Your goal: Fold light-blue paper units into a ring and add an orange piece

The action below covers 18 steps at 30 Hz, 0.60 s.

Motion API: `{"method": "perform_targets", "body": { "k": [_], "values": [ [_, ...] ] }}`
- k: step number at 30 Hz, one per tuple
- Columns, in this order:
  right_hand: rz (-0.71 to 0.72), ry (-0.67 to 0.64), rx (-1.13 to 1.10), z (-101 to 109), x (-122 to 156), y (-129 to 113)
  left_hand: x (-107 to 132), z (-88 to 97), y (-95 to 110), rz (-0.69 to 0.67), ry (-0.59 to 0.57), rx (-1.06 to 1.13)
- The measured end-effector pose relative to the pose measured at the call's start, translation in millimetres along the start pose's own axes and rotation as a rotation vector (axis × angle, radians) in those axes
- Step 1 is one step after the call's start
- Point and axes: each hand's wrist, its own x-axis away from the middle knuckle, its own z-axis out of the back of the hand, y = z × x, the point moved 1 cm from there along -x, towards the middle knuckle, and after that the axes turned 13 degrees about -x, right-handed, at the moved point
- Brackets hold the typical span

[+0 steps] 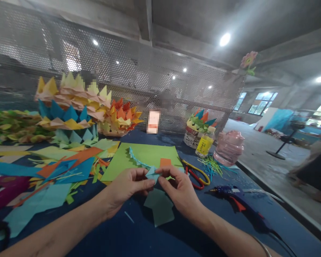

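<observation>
Between my two hands is a small folded piece of light blue paper (153,174). My left hand (132,184) pinches its left side, and my right hand (178,184) pinches the right. A thin blue paper strip with a fringed end (135,158) runs from behind my fingers over a green sheet (149,151); whether it joins the folded piece, I cannot tell. Just beyond my right fingers lies an orange paper square (165,162). Pale blue-green paper pieces (160,208) rest on the table below my hands.
Scissors (196,175) with red and yellow handles and a blue glue gun (238,200) lie at right. Behind them stand a yellow-labelled bottle (204,144) and a pink container (229,147). Coloured paper scraps (69,167) and pointed folded-paper rings (66,116) fill the left.
</observation>
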Motion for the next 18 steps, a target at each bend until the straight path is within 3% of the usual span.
{"method": "perform_targets", "body": {
  "k": [10,18],
  "values": [
    [0.181,-0.058,0.347,2.1,-0.1,-1.8,-2.5,1.2,4.8,0.005,0.116,-0.032],
    [0.099,-0.018,0.285,0.3,0.4,-0.4,0.7,-1.0,3.0,-0.019,0.068,0.007]
  ]
}}
